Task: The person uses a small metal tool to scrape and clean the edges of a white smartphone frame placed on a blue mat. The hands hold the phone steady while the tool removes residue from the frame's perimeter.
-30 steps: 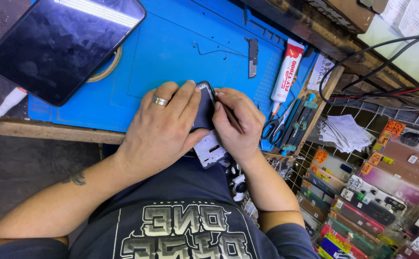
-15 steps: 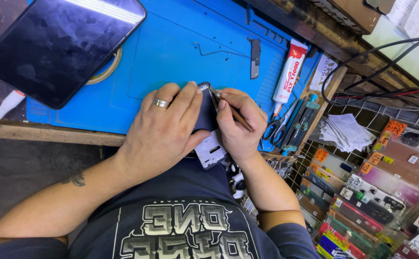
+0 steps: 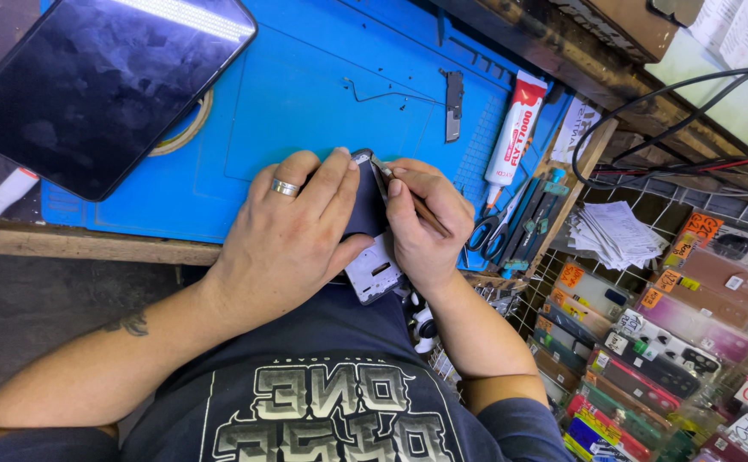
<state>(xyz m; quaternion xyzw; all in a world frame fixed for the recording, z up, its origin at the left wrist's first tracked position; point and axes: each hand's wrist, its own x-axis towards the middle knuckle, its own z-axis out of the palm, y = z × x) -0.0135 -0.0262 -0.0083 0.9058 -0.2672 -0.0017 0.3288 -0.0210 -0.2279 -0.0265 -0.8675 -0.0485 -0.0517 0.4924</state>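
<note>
A disassembled phone (image 3: 372, 257), dark on top with a pale grey inner frame showing at its near end, lies at the front edge of the blue work mat (image 3: 288, 111). My left hand (image 3: 292, 231), a ring on one finger, lies over it and grips it from the left. A thin metal tool (image 3: 399, 188) is pinched in my right hand (image 3: 425, 227), its tip against the phone's far right corner.
A large dark tablet (image 3: 91, 85) lies on a tape roll at the mat's far left, a white cable plugged in. A glue tube (image 3: 515, 128), a small dark part (image 3: 453, 103), scissors (image 3: 485, 231) and tools lie right. A wire rack of packaged goods (image 3: 665, 359) stands lower right.
Both hands stay on the phone. The tool tip in my right hand has shifted slightly along the phone's far corner.
</note>
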